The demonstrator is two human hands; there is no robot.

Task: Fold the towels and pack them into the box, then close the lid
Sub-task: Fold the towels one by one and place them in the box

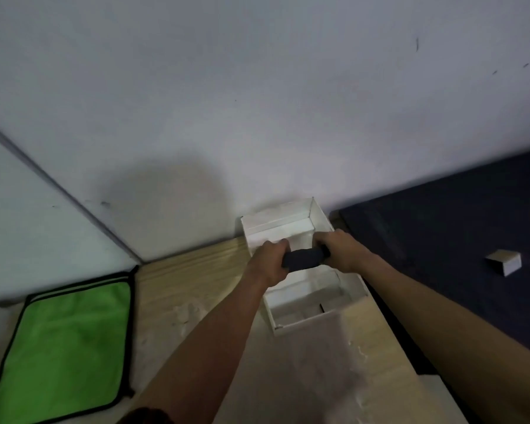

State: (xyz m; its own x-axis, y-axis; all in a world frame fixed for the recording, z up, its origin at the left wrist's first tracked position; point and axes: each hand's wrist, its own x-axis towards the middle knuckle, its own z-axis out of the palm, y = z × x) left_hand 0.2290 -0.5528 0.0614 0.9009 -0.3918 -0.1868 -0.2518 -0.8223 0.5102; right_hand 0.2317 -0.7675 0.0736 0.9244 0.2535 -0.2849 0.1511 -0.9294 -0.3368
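A white open box [354,284] stands on the pale wooden table [202,289], its far end against the wall. Over the middle of the box I hold a dark folded towel [303,258], rolled into a short bundle. My left hand [270,261] grips its left end and my right hand [340,249] grips its right end. The near part of the box's inside looks bare and white. A green towel with black trim [65,347] lies flat and unfolded at the table's left. No lid can be told apart from the box.
A white wall [257,117] rises right behind the box. A dark blue surface [456,224] lies to the right of the table, with a small white block [505,263] on it. A white panel [28,224] borders the table's far left.
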